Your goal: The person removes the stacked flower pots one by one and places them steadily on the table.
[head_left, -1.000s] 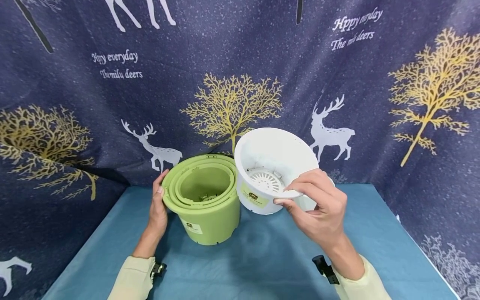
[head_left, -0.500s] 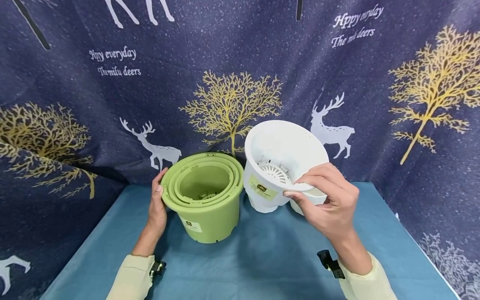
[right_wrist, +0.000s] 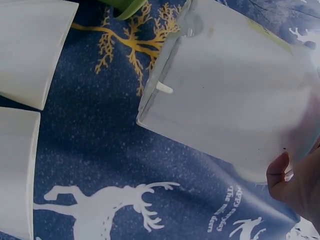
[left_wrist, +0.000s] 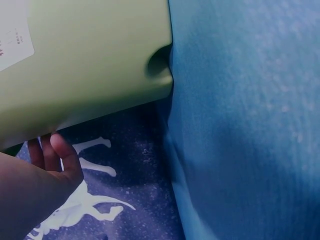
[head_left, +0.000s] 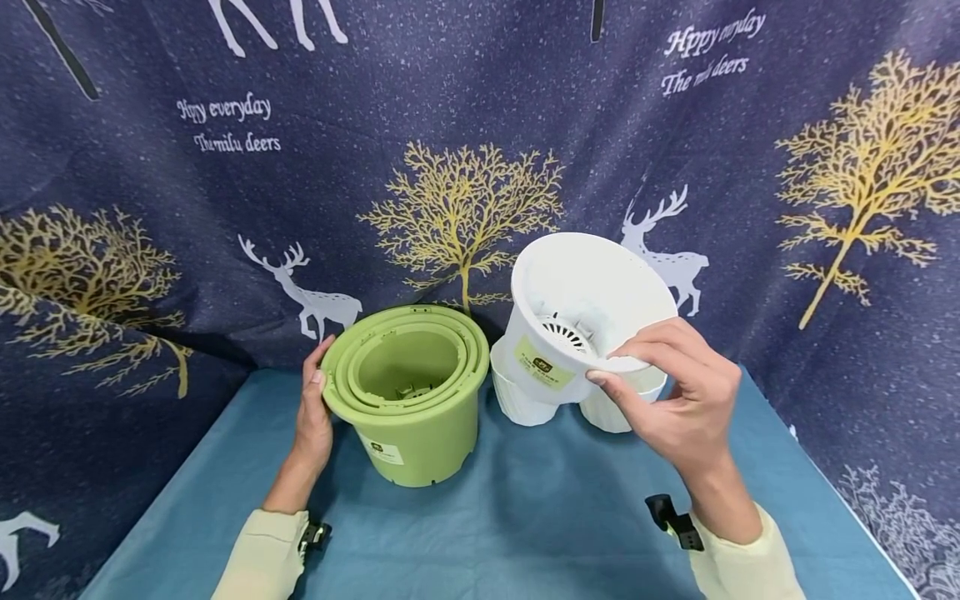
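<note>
My right hand [head_left: 682, 400] pinches the near rim of a white plastic flowerpot [head_left: 543, 362], thumb outside and fingers over the edge. The pot is tilted towards me, showing its slotted base and a yellow-green label. In the right wrist view the same flowerpot [right_wrist: 225, 85] fills much of the picture. A green flowerpot [head_left: 435, 446] stands on the table to the left, with smaller green pots [head_left: 408, 358] nested inside it. My left hand [head_left: 311, 417] rests against its left side just under the rim; the fingertips also touch it in the left wrist view.
Two smaller white pots [head_left: 521, 404] [head_left: 611, 412] stand side by side behind and below the held one, partly hidden by it. A blue cloth [head_left: 495, 533] covers the table. A dark curtain [head_left: 480, 92] printed with deer and trees hangs close behind.
My right hand has moved the white flowerpot up and to the right, away from the green pot, uncovering more of the two white pots behind. My left hand has hardly moved.
</note>
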Motion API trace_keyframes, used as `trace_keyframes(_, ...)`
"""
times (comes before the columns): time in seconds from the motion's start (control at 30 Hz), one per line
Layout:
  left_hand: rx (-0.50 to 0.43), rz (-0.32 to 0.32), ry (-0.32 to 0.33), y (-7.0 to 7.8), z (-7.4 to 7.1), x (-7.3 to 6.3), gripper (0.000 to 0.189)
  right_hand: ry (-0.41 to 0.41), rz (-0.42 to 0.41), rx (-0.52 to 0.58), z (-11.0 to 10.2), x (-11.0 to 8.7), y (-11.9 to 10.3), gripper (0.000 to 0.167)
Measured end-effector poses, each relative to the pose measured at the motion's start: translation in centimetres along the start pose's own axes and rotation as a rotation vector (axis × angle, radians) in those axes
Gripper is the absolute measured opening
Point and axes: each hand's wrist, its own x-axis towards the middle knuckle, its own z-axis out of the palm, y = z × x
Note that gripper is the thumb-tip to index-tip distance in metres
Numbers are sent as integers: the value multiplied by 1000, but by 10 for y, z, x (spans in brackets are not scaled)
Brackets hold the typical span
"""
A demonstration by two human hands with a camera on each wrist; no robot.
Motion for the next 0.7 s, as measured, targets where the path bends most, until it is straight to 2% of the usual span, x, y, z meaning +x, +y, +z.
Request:
trace_keyframes(0.5, -6, -2, 19, -2, 1, 0, 58, 26, 23, 31, -10, 5, 4, 29)
trace_keyframes(0.7, -15, 0, 19, -3, 0, 0, 58, 27, 36, 8, -15, 7, 7, 29)
